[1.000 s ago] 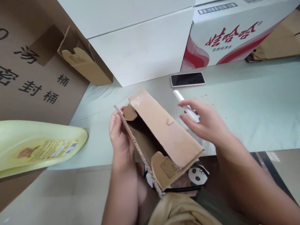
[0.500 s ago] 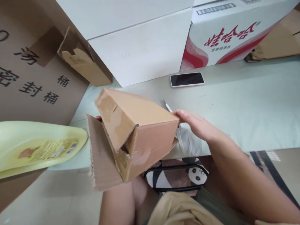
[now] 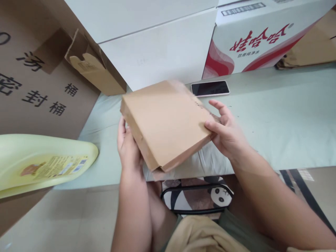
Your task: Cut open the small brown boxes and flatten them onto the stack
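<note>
A brown cardboard box (image 3: 165,122) is held between both hands above the pale green cloth, with a broad plain face turned up towards me. My left hand (image 3: 128,145) supports its left side, and some of those fingers are hidden behind the cardboard. On the right edge, my right hand (image 3: 223,129) grips the box with the thumb on top, while its index finger sticks out away from it. The far right edge of the box is smeared by motion.
Behind the box lie a phone (image 3: 210,88) and white cartons (image 3: 168,52). At left are a yellow bottle (image 3: 47,164), a small open cardboard box (image 3: 102,77) and a large printed carton (image 3: 34,87). Below the table edge is a panda-patterned item (image 3: 196,197).
The cardboard box has turned over, so a plain face is now up and its open flap is out of sight. My left hand has come into view at its left side.
</note>
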`<state>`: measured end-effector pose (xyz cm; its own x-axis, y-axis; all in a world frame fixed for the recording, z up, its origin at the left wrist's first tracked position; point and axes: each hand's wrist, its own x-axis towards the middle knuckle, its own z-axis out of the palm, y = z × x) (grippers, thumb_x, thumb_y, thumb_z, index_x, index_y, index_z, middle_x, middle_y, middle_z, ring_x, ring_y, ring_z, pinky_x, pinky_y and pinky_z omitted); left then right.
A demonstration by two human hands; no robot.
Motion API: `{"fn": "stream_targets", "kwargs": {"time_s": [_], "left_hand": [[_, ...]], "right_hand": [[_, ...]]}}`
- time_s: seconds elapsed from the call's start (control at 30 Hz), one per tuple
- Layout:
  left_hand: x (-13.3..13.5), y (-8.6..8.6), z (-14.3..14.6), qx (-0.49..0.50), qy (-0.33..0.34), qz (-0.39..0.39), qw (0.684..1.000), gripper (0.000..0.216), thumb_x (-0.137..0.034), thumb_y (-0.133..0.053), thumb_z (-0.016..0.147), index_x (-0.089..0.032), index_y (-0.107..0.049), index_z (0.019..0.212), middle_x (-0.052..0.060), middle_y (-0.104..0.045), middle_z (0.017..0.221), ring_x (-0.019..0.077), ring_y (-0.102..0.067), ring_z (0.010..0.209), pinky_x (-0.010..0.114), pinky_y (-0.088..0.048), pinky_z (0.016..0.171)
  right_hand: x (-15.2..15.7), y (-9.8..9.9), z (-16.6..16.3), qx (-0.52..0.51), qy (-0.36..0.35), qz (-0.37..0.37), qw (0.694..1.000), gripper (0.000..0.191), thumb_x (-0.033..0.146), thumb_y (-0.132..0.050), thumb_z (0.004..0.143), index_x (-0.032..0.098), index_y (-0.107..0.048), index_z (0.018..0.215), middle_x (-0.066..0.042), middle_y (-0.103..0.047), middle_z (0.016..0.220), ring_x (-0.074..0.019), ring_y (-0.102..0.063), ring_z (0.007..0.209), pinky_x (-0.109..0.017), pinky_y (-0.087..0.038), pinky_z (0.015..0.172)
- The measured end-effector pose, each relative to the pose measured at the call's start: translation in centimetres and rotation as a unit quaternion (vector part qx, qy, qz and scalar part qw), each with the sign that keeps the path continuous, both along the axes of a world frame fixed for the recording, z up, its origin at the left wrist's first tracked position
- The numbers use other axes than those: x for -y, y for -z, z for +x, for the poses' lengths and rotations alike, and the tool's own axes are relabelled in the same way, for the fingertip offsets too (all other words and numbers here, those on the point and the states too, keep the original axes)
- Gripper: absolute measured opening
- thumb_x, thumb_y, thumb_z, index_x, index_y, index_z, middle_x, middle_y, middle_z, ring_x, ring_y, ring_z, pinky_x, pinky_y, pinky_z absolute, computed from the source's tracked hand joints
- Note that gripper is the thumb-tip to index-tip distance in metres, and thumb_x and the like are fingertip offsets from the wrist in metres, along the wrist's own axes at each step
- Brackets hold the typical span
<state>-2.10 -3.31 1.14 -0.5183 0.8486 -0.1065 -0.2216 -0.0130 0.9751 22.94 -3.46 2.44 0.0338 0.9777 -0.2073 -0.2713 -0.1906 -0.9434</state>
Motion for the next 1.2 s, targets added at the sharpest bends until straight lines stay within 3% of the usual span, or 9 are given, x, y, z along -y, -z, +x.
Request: {"fn": "stream_targets", "kwargs": {"time_s": [0.1, 0.2, 0.3, 0.5, 0.7, 0.83, 0.97, 1.1, 1.2], "left_hand": [[-0.3, -0.3, 0.2, -0.028, -0.062, -0.044, 0.997, 0.013, -0.027, -0.075, 0.086, -0.02, -0.075, 0.098, -0.001, -0.072, 0.083, 0.0121, -0.062, 0.07, 0.021, -0.05, 0.063], [-0.6, -0.2, -0.2, -0.018, -0.061, -0.056, 0.996, 0.029, -0.043, -0.068, 0.088, -0.019, -0.065, 0.073, -0.002, -0.06, 0.065, 0.0124, -0.056, 0.06, 0.022, -0.046, 0.057], [-0.3, 0.0, -0.8, 0.035, -0.007, -0.018, 0.999, 0.042, -0.061, -0.068, 0.082, -0.019, -0.072, 0.079, 0.004, -0.071, 0.076, 0.0198, -0.07, 0.077, 0.028, -0.056, 0.07], [1.1, -0.2, -0.7, 0.053, 0.118, -0.016, 0.991, 0.048, -0.057, -0.092, 0.055, -0.02, -0.076, 0.081, 0.01, -0.08, 0.095, 0.036, -0.075, 0.11, 0.043, -0.063, 0.092], [0.5, 0.4, -0.1, 0.028, 0.076, -0.003, 0.997, 0.056, -0.061, -0.091, 0.062, -0.023, -0.078, 0.099, 0.011, -0.08, 0.121, 0.0351, -0.067, 0.134, 0.042, -0.058, 0.106], [0.0, 1.1, -0.8, -0.084, 0.016, -0.015, 0.996, 0.053, -0.063, -0.088, 0.066, -0.021, -0.077, 0.097, 0.01, -0.08, 0.111, 0.0279, -0.075, 0.11, 0.035, -0.061, 0.089], [0.0, 1.0, -1.5, -0.154, -0.031, -0.001, 0.988, 0.043, -0.058, -0.085, 0.07, -0.019, -0.069, 0.076, 0.003, -0.072, 0.074, 0.0169, -0.067, 0.071, 0.026, -0.054, 0.065], [0.4, -0.1, -1.4, -0.038, 0.024, 0.049, 0.998, 0.043, -0.06, -0.066, 0.078, -0.02, -0.065, 0.063, 0.003, -0.064, 0.06, 0.0197, -0.065, 0.059, 0.03, -0.053, 0.057], [0.3, -0.6, -1.6, -0.019, 0.069, 0.077, 0.994, 0.027, -0.043, -0.07, 0.07, -0.02, -0.065, 0.056, 0.003, -0.063, 0.056, 0.0172, -0.061, 0.054, 0.028, -0.05, 0.053]], "right_hand": [[-0.2, 0.6, 0.1, 0.052, 0.05, 0.026, 0.997, 0.057, 0.039, -0.081, 0.07, 0.03, -0.056, 0.12, -0.006, -0.069, 0.131, -0.0284, -0.068, 0.117, -0.046, -0.058, 0.104], [-0.3, 1.1, 0.1, 0.093, 0.076, 0.051, 0.991, 0.044, 0.038, -0.076, 0.076, 0.028, -0.06, 0.116, -0.007, -0.068, 0.133, -0.0285, -0.067, 0.12, -0.046, -0.057, 0.104], [-0.3, 1.4, 0.1, 0.119, 0.089, 0.053, 0.987, 0.04, 0.04, -0.07, 0.082, 0.027, -0.06, 0.119, -0.008, -0.067, 0.131, -0.0285, -0.067, 0.116, -0.045, -0.06, 0.096], [0.3, 1.2, 0.3, 0.141, 0.006, 0.091, 0.986, 0.06, 0.04, -0.071, 0.079, 0.034, -0.049, 0.135, -0.006, -0.057, 0.147, -0.0298, -0.064, 0.126, -0.042, -0.062, 0.091], [0.4, 1.0, 0.0, 0.182, -0.035, 0.117, 0.976, 0.07, 0.038, -0.075, 0.081, 0.035, -0.04, 0.141, -0.008, -0.051, 0.151, -0.0268, -0.066, 0.117, -0.047, -0.059, 0.102], [0.2, 1.3, 0.1, 0.207, -0.025, 0.102, 0.973, 0.064, 0.037, -0.072, 0.087, 0.034, -0.04, 0.142, -0.008, -0.063, 0.135, -0.0238, -0.069, 0.103, -0.046, -0.058, 0.098], [0.2, 1.1, 0.2, 0.204, -0.041, 0.082, 0.975, 0.054, 0.039, -0.064, 0.093, 0.034, -0.045, 0.143, -0.002, -0.07, 0.104, -0.0191, -0.063, 0.076, -0.04, -0.057, 0.079], [0.2, 0.5, 0.2, 0.239, -0.011, 0.08, 0.968, 0.037, 0.041, -0.063, 0.091, 0.028, -0.064, 0.126, -0.005, -0.072, 0.116, -0.0236, -0.068, 0.096, -0.043, -0.057, 0.091], [0.1, 0.2, 0.1, 0.261, 0.04, 0.072, 0.962, 0.03, 0.039, -0.06, 0.089, 0.027, -0.068, 0.116, -0.006, -0.075, 0.12, -0.0284, -0.068, 0.109, -0.047, -0.055, 0.099]]}}
